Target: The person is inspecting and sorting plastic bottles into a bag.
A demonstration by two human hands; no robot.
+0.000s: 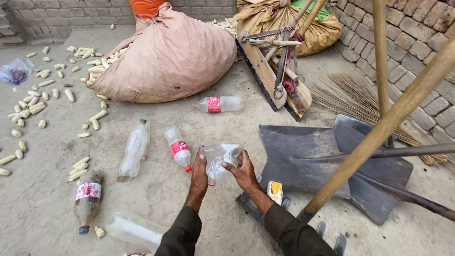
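**One bottle in our hands, five more on the floor**

We hold a clear crumpled plastic bottle (222, 161) between both hands, just above the concrete floor (189, 199). Our left hand (199, 173) grips its lower left side with the fingers closed round it, and our right hand (242, 171) pinches its upper right end between thumb and fingers. The bottle looks squashed and carries no label that we can see.

Judging by how things lie, the work is at an early stage: only this one bottle is in hand, while the others lie loose and whole around us.

Just left of our hands lies a small bottle with a red label and red cap (177, 148), and beside it a taller clear bottle with a green cap (134, 148). Further left, a brown-stained bottle with a pink and white label (87, 199) points its blue cap towards us. A cloudy bottle without a label (135, 230) lies nearest our left sleeve. Beyond, near the big pink sack (166, 57), is a bottle with a red band (219, 104).

By our right wrist stands a small yellow carton (275, 192). To the right lie two dark shovels (322, 161) with wooden handles. Corn cobs (33, 106) are scattered on the left, and a blue-tinted plastic bag (16, 71) sits in the far corner.
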